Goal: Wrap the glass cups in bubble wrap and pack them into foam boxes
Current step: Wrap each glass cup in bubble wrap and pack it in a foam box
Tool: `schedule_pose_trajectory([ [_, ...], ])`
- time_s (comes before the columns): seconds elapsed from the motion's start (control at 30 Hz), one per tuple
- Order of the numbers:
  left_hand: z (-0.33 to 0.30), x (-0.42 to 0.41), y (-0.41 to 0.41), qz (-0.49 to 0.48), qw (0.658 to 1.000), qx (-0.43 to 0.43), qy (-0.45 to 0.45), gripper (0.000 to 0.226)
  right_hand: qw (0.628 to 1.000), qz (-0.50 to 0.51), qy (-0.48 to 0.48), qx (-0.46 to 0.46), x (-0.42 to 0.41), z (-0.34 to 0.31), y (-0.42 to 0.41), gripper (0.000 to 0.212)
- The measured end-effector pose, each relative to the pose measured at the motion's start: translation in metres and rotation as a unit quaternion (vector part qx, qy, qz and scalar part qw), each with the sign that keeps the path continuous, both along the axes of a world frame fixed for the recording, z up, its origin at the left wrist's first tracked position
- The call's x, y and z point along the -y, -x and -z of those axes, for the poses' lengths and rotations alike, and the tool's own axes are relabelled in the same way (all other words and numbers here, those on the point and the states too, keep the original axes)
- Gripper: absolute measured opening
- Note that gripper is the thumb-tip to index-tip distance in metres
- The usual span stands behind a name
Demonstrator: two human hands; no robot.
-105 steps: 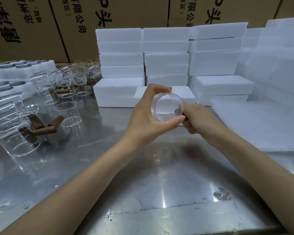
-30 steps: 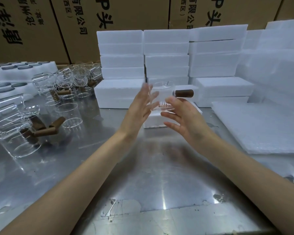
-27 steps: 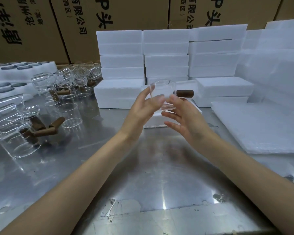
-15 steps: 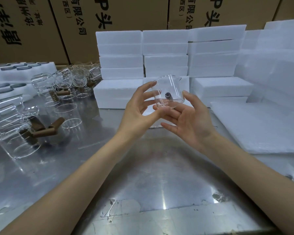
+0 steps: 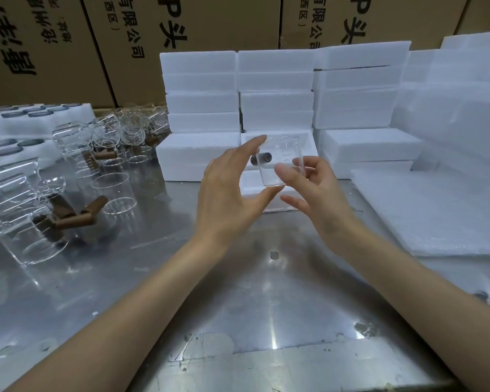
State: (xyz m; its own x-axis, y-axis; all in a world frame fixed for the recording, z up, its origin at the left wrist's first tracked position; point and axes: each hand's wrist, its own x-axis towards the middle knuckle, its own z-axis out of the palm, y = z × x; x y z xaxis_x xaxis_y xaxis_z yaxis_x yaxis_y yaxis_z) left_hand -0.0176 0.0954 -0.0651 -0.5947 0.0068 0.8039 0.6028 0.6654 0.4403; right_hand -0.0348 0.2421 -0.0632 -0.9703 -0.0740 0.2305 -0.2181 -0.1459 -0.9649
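Gleaming clear glass cup (image 5: 280, 159), brown-handled

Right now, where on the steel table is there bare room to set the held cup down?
Bare steel table lies in front of both forearms, bordered on the right by the foam sheets. The left side is crowded with loose glass cups; behind the held cup stand stacked foam boxes.
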Motion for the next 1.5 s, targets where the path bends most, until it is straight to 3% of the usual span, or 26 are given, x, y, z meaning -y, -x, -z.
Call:
schedule_pose_trajectory([
  [0.13,-0.001,0.0,0.001,0.013,1.0,-0.007,-0.015,0.082,0.993,-0.053,0.086,0.063,-0.005,-0.002,0.003,0.043],
  [0.27,-0.001,0.002,0.001,0.034,0.999,0.007,-0.026,0.084,0.98,-0.093,0.139,0.105,-0.006,-0.003,0.004,0.052],
  [0.47,-0.006,0.005,0.001,0.021,0.999,-0.018,-0.016,0.066,0.982,-0.129,0.087,0.107,-0.005,-0.003,0.003,0.054],
  [0.63,-0.006,0.009,0.002,-0.051,0.997,-0.028,0.044,0.058,0.981,-0.141,0.065,0.116,-0.007,-0.004,0.003,0.054],
  [0.8,-0.006,0.009,0.001,-0.147,0.972,-0.101,0.15,0.055,0.994,-0.074,0.023,0.073,0.0,0.001,0.001,0.066],
  [0.93,-0.007,0.005,0.0,-0.158,0.961,-0.144,0.176,0.058,0.998,-0.051,0.019,0.042,0.0,0.006,0.002,0.07],
  [1.03,-0.009,0.004,-0.002,-0.116,0.975,-0.135,0.137,0.079,0.993,-0.084,0.047,0.065,-0.005,0.004,0.006,0.049],
  [1.13,-0.01,0.005,-0.004,-0.064,0.992,-0.084,0.063,0.09,0.978,-0.149,0.095,0.11,-0.009,0.001,0.006,0.065],
  [1.2,-0.008,0.006,-0.003,-0.057,0.996,-0.044,0.058,0.09,0.972,-0.174,0.104,0.122,-0.008,-0.001,0.005,0.077],
  [1.33,-0.004,0.004,-0.001,0.005,0.999,0.034,0.006,0.089,0.961,-0.214,0.112,0.137,-0.007,-0.001,0.004,0.076],
  [1.5,-0.002,0.002,0.002,0.054,0.996,0.038,-0.064,0.071,0.949,-0.268,0.093,0.138,-0.008,-0.002,0.007,0.07],
])
